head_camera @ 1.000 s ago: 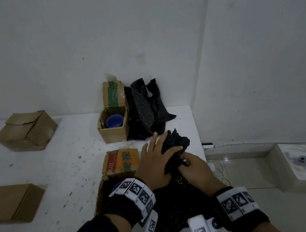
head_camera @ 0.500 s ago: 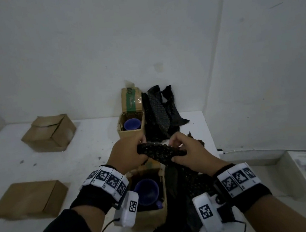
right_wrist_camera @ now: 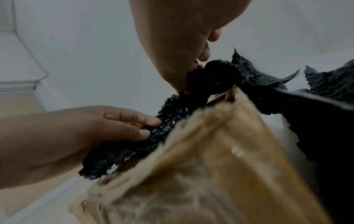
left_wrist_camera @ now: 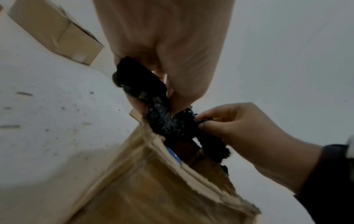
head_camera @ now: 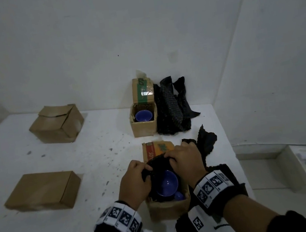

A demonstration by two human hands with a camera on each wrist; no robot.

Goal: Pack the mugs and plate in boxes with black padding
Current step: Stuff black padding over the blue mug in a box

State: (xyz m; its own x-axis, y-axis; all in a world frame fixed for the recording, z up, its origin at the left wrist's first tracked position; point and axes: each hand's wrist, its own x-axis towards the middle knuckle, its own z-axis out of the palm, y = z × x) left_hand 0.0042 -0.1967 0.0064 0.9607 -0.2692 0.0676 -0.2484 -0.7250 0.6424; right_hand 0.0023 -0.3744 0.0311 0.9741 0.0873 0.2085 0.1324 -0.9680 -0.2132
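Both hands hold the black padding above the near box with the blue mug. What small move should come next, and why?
Probably press the black padding down beside the blue mug. Left hand and right hand pinch it at the near box rim, not yet tucked in.

Little can be read here. The near box's raised flap [head_camera: 157, 150] carries a red band with pale letters, something like "os", beside green characters too blurred to make out. The far box's upright flap [head_camera: 142, 89] shows a single dark "S" above a green stripe. The wrist bands [head_camera: 211, 184] bear only black-and-white square code patterns, no words
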